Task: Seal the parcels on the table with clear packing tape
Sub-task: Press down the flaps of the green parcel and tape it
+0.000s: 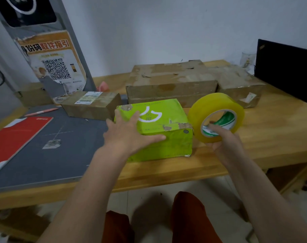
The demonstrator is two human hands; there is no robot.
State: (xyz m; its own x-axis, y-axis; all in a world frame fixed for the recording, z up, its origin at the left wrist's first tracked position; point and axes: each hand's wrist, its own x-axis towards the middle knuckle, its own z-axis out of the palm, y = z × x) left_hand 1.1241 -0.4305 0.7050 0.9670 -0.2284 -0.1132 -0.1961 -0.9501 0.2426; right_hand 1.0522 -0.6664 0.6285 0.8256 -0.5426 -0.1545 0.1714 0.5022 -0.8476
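Left hand (130, 135) lies spread on the scuffed green box (164, 130); right hand's (224, 146) grip pinches the glossy tape roll (217, 116).

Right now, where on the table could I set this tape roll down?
Bare wood right of the green box, ahead of the laptop, is free. So is grey mat between red notebook and box. The back is crowded with cardboard parcels.

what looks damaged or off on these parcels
The green box has torn patches exposing brown card along its top front edge and back-left corner. The large brown box behind it is scuffed, with peeled tape marks.
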